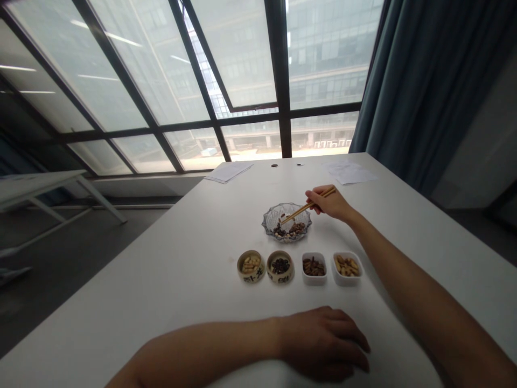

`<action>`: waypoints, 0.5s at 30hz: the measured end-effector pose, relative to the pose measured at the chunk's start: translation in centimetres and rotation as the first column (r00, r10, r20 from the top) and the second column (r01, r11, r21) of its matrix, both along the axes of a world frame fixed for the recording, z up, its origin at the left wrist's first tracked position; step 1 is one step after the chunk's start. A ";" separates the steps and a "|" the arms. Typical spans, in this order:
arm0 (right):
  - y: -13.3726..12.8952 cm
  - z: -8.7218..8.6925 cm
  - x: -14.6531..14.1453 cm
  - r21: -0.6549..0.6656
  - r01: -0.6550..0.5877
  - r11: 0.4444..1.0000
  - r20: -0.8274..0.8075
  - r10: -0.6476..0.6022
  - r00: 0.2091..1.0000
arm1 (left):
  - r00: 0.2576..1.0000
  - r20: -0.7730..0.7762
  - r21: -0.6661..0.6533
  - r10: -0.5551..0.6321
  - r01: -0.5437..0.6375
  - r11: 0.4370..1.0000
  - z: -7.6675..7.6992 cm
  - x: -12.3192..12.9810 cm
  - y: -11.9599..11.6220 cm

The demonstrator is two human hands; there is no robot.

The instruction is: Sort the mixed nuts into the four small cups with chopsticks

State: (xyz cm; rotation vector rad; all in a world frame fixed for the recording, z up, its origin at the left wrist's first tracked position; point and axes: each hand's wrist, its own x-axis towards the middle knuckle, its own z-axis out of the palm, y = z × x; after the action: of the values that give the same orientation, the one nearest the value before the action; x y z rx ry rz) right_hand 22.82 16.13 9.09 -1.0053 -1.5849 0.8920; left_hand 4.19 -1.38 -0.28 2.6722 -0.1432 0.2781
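My right hand point(327, 202) is closed round a pair of wooden chopsticks point(301, 210). Their tips reach into a clear cut-glass bowl point(269, 212), over a mix of dark and brown nuts or seeds point(287, 233). Whether the tips pinch a piece is too small to tell. My left hand point(323, 342) lies palm down on the white table near its front edge, fingers spread and holding nothing. Between the hands stand two round dishes, one with peanuts point(252, 264), one with black seeds point(280, 265). Beside them, square white tubs hold brown pieces point(314, 267) and tan nuts point(346, 265).
Sheets of paper lie at the far left point(229, 172) and far right point(349, 172) of the white table point(181, 280). Large windows stand behind it, with a blue curtain point(398, 91) at the right. Another table point(44, 183) is off to the left.
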 end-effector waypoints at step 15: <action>0.1 -1.5 -1.2 0.020 -0.012 1.000 0.063 0.010 0.998 | 1.000 -0.024 0.005 0.003 -0.003 1.000 -0.1 0.0 0.1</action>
State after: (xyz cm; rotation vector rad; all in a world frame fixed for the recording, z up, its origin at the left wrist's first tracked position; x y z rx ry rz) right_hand 21.61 16.25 7.59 -1.0197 -1.6507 0.8574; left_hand 4.16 -1.27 -0.36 2.6797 -0.1320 0.2466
